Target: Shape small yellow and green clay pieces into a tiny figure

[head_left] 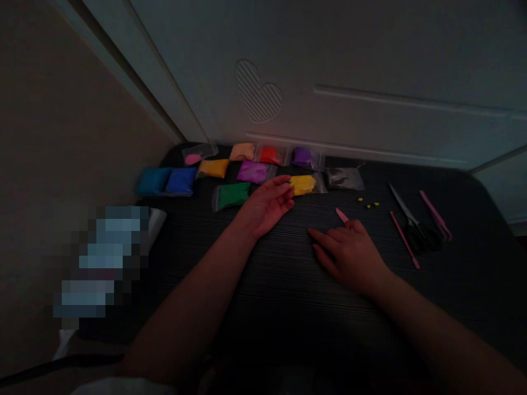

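My left hand [269,206] is raised over the table, its thumb and fingertips closed around a tiny green bit [290,182], too small to make out well. Just behind those fingertips lies a bag of yellow clay [303,185]. My right hand [346,249] is low over the tabletop, with its index finger and thumb extended and the other fingers curled. From behind the curled fingers sticks out a pink clay knife [341,215], its other end hidden by the hand. Several tiny yellow-and-black pieces [368,206] lie beyond the right hand.
Bags of green [234,196], magenta [252,171], blue [181,181] and grey clay [345,178] lie along the back, before a white panel. Scissors [407,214], a thin pink tool [404,240] and pink tweezers [435,214] lie at right. A blurred-out object [102,263] is at left.
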### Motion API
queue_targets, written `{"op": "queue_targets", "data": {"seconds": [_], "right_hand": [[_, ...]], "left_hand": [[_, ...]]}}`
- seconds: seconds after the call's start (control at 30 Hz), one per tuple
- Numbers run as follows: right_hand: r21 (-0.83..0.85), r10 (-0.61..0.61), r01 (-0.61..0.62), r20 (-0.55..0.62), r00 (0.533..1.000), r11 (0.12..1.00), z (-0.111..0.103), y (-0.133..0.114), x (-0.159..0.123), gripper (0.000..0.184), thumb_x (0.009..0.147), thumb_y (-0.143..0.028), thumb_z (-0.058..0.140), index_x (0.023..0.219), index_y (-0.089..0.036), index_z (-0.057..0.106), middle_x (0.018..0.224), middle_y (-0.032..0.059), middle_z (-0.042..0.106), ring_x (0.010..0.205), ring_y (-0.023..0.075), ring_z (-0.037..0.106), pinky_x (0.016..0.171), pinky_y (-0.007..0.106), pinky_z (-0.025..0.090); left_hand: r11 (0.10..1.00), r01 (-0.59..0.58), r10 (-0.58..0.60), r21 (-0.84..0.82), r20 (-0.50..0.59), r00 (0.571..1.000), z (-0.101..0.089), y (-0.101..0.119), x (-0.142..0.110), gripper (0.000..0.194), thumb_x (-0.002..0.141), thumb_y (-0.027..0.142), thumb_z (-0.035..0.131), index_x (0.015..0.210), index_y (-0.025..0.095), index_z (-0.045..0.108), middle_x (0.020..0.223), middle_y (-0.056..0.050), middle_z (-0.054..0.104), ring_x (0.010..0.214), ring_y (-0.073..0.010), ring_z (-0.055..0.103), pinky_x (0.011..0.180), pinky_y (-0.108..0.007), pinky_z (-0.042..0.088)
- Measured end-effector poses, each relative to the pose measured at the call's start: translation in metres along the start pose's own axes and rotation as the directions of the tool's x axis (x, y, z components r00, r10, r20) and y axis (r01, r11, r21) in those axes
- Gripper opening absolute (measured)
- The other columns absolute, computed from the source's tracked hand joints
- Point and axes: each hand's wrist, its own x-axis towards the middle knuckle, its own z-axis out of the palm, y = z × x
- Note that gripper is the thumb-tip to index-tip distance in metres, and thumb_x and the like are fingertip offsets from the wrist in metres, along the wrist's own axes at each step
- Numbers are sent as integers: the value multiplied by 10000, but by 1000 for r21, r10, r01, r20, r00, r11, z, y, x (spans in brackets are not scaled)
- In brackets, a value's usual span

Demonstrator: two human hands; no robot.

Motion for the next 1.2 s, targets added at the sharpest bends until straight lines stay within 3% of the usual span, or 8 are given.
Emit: {"op": "queue_targets", "data": {"seconds": [0.3,0.53,0.97,1.2], "right_hand": [[68,59,-60,13,998,996,2,3,1,375,838,-284,381,1184,-156,443,830,53,626,776,173,544,804,362,267],[93,66,-68,17,998,993,3,5,2,336,844,-286,370,1153,-192,462,825,39,620,784,170,546,805,361,271],[119,147,-136,-89,985,984,9,2,10,218,839,-345,397,934,-219,548,814,9,626,763,161,549,800,358,262],[117,145,-133,-100,984,984,8,-1,15,212,843,-333,389,921,-224,553,807,12,626,749,164,545,818,369,253]], "left_hand": [[1000,-5,5,1,16,1000,-1,0,0,177,703,105,589,870,164,592,710,-4,601,681,-83,567,643,-212,446],[1000,-1,1,7,-1,1000,-1,0,0,181,697,109,596,868,168,591,702,1,599,683,-84,567,648,-213,443],[1000,1,-1,10,-5,1000,0,-1,1,185,704,96,581,877,163,582,706,4,600,679,-80,569,650,-210,446],[999,-2,3,38,-25,1000,0,-1,1,201,700,89,590,888,159,581,698,2,604,683,-79,574,658,-208,453]]}}
